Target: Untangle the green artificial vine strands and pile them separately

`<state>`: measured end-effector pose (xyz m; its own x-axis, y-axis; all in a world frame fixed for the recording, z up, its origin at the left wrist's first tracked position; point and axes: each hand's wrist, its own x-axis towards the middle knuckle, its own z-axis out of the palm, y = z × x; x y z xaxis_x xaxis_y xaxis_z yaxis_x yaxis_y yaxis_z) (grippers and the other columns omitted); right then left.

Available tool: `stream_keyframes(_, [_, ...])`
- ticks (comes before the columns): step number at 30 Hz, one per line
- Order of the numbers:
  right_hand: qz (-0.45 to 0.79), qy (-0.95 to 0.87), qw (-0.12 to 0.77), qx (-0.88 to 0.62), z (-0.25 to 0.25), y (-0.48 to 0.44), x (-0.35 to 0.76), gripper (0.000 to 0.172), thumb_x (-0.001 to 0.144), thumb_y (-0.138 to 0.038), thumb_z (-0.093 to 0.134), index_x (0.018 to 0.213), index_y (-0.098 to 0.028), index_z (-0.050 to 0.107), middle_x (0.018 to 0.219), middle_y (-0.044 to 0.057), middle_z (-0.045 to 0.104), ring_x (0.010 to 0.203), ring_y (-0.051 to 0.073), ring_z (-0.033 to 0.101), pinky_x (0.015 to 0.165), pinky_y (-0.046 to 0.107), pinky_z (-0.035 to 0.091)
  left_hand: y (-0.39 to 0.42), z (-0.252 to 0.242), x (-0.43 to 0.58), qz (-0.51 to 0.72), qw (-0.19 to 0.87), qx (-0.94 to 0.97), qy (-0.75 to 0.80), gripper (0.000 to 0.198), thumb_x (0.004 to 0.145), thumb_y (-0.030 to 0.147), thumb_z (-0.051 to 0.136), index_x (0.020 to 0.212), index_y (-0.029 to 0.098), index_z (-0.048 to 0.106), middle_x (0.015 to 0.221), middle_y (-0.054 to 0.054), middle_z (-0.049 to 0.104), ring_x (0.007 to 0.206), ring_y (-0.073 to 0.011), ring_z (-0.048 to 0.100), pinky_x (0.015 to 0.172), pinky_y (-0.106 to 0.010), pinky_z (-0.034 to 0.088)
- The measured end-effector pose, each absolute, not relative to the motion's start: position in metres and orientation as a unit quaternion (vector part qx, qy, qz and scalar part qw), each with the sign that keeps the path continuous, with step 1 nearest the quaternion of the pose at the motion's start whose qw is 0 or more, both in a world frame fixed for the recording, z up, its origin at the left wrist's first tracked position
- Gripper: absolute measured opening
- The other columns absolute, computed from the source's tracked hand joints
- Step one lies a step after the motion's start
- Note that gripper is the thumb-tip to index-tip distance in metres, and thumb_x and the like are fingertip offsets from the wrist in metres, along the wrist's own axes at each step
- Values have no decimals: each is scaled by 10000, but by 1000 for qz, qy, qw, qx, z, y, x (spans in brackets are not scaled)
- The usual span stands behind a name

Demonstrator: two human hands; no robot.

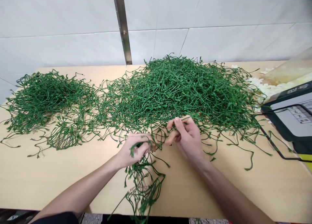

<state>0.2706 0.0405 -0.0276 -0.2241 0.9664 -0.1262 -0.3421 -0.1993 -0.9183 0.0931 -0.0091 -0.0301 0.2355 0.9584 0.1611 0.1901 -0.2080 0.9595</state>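
My left hand (136, 148) is closed around a few thin green plastic flower stems with small budded tips. Below it a loose bunch of the same stems (143, 188) trails over the table's front edge. Close by on the right, my right hand (186, 134) has its thumb and fingers pinched together. Green strands pass behind its fingertips, and whether one is between them is hidden. Just beyond both hands rises a large tangled pile of green stems (185, 84). A smaller heap of stems (48, 94) lies at the left, joined to it by scattered strands.
The pale wooden table (102, 181) stands against a white panelled wall (78, 19) with a metal strip (123, 29). At the right lie white petals (265, 87), a clear plastic bag (292, 66) and a dark-bordered box (292, 110) with a thin black frame (270, 141).
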Motion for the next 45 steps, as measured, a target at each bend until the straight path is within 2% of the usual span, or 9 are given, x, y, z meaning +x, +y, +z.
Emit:
stream_keyframes(3, [686, -447, 444, -365, -21, 41, 274, 404, 798, -516, 721, 757, -195, 480, 647, -21, 672, 400, 125, 633, 412, 222, 538, -8, -28, 94, 449, 504, 552, 490, 471, 922, 492, 519, 627, 140, 620, 534, -9, 555, 446, -79, 410, 446, -226, 379])
stream_keyframes(9, [665, -439, 473, -376, -23, 48, 280, 501, 861, -565, 623, 574, -165, 524, 464, -26, 554, 268, 69, 481, 279, 173, 343, -7, -18, 96, 432, 533, 528, 500, 414, 838, 509, 639, 653, 141, 602, 528, 6, 556, 436, -66, 398, 409, -208, 325])
stream_keyframes(15, [652, -518, 448, -325, -23, 50, 284, 118, 807, -295, 743, 883, -208, 721, 792, 16, 701, 547, 109, 634, 468, 219, 508, -7, -20, 95, 432, 524, 540, 497, 342, 866, 412, 624, 649, 148, 610, 513, 23, 527, 432, -67, 389, 418, -211, 317])
stream_keyframes(21, [601, -620, 427, -268, -30, 45, 276, 99, 741, -179, 774, 824, -222, 741, 927, 52, 704, 863, 170, 661, 731, 295, 562, -6, -19, 95, 428, 520, 555, 487, 234, 854, 362, 642, 810, 136, 678, 566, 16, 579, 480, -81, 442, 463, -209, 370])
stream_keyframes(26, [599, -630, 420, -260, -30, 46, 276, 35, 793, -194, 734, 791, -216, 706, 882, 49, 702, 821, 160, 656, 718, 295, 539, -8, -18, 94, 415, 533, 553, 487, 318, 873, 420, 610, 735, 134, 633, 544, 18, 533, 465, -71, 404, 426, -202, 310])
stream_keyframes(29, [608, -631, 400, -269, -29, 46, 278, 115, 763, -233, 769, 861, -217, 711, 864, 44, 699, 764, 159, 637, 661, 296, 522, -8, -19, 93, 404, 540, 556, 485, 391, 917, 440, 530, 683, 135, 599, 507, 29, 471, 454, -70, 389, 429, -205, 296])
stream_keyframes(33, [598, -646, 389, -273, -27, 45, 277, 71, 773, -221, 755, 834, -204, 722, 799, 36, 684, 698, 135, 584, 614, 274, 472, -6, -18, 94, 404, 489, 613, 471, 241, 865, 333, 606, 726, 139, 643, 528, 29, 510, 480, -76, 414, 450, -206, 306])
stream_keyframes(40, [602, -662, 373, -243, -22, 45, 279, 114, 773, -250, 746, 743, -187, 655, 731, 18, 616, 641, 121, 518, 577, 261, 431, -5, -18, 97, 419, 489, 579, 500, 139, 783, 262, 704, 752, 137, 651, 586, 25, 572, 518, -76, 460, 508, -205, 379])
stream_keyframes(45, [632, -653, 342, -239, -26, 44, 280, 131, 795, -251, 717, 750, -184, 613, 700, -5, 562, 636, 112, 494, 583, 245, 429, -7, -26, 95, 468, 504, 539, 486, 160, 740, 250, 745, 723, 132, 638, 817, -46, 663, 690, -116, 604, 624, -219, 484])
